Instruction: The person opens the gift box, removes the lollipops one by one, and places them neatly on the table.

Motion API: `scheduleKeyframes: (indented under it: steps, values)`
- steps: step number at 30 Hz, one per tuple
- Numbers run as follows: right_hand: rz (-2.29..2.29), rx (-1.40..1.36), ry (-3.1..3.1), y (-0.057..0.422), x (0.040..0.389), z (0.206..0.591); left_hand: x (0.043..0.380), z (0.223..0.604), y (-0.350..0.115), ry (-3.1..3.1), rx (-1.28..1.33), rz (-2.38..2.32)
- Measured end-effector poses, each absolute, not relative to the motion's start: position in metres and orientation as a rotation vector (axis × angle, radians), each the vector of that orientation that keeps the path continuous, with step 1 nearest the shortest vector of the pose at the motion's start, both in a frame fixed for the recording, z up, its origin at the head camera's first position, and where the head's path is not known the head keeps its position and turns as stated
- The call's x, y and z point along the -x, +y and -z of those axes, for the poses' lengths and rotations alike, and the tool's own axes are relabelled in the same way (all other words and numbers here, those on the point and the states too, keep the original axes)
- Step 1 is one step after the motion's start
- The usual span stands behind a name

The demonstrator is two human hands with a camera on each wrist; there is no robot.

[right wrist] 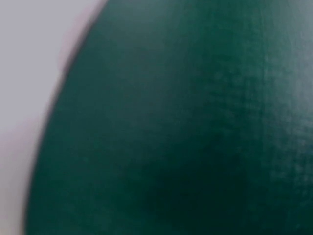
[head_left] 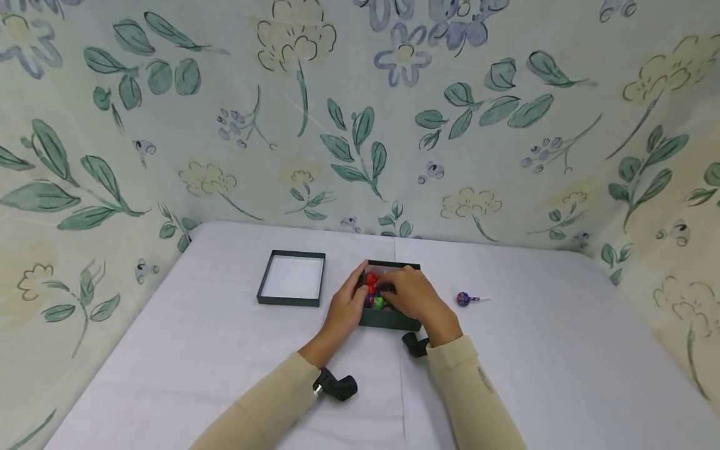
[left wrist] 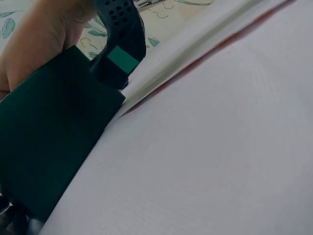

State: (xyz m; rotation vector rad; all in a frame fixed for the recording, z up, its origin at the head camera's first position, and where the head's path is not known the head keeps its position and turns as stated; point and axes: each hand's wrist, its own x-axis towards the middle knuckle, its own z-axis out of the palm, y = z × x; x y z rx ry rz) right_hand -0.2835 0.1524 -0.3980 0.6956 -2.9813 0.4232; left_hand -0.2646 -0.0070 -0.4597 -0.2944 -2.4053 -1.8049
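a dark green box [head_left: 389, 319] is sitting near the middle of the white-covered counter [head_left: 540, 350], with red, purple and green wrapped candies [head_left: 371, 279] showing inside it. the left hand [head_left: 341, 306] is gripping the box's left side, its thumb lying at the rim. the right hand [head_left: 415, 295] is reaching into the box from the right, its fingers bending down over the candies; whether they are pinching one, the views are not revealing. in the right wrist view, a blurred dark green surface is hiding the fingers. a purple-wrapped lollipop [head_left: 463, 299] is lying to the right of the box, its white stick pointing rightward. left of the box, a shallow dark green lid [head_left: 289, 302] is resting with its white inside facing up. a floral backdrop [head_left: 247, 181] is rising behind.
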Motion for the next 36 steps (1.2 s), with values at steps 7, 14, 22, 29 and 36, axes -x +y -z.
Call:
scheduleKeyframes:
  steps: [7, 14, 22, 29, 36]
  values:
    - [-0.43, -0.696, -2.98, 0.1526, 0.283, 0.3974, 0.2645, 0.4602, -0.0073, -2.41, 0.297, 1.811]
    - [-0.429, -0.711, -2.975, 0.1522, 0.2829, 0.3969, 0.2636, 0.4605, -0.008, -2.399, 0.311, 1.8]
    - [-0.38, -0.784, -2.95, 0.1543, 0.2857, 0.3965, 0.2646, 0.4596, -0.0062, -2.394, 0.319, 1.795]
    - [-0.407, -0.773, -2.95, 0.1561, 0.287, 0.395, 0.2685, 0.4601, -0.0051, -2.396, 0.326, 1.793]
    - [-0.457, -0.755, -2.969, 0.1544, 0.2867, 0.3979, 0.2688, 0.4641, -0.0071, -2.391, 0.317, 1.789]
